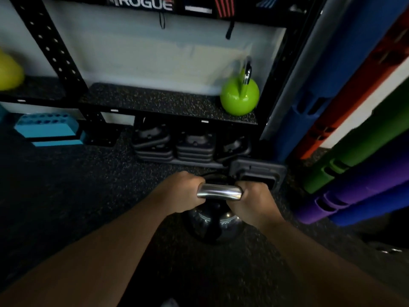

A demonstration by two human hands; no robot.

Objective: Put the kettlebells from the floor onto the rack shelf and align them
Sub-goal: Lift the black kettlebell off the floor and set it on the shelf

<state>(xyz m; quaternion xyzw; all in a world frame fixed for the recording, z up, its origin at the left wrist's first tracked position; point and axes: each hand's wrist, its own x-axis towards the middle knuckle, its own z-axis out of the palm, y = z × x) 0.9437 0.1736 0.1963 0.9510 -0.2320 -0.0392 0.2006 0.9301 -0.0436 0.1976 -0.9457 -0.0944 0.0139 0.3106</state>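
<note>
A black kettlebell (pixel 215 224) with a shiny steel handle sits low in front of me over the speckled floor. My left hand (pixel 180 191) grips the handle's left end and my right hand (pixel 254 199) grips its right end. I cannot tell if the bell touches the floor. A green kettlebell (pixel 240 97) stands upright at the right end of the rack shelf (pixel 155 100), which has a speckled rubber top. The rest of that shelf is bare.
Black rack uprights (pixel 53 52) frame the shelf. Stacked dark weight plates (pixel 172 147) lie under it. Coloured foam rollers or mats (pixel 358 151) lean at the right. A blue block (pixel 47 127) sits on the floor at left, a yellow-green object (pixel 8 72) on the neighbouring shelf.
</note>
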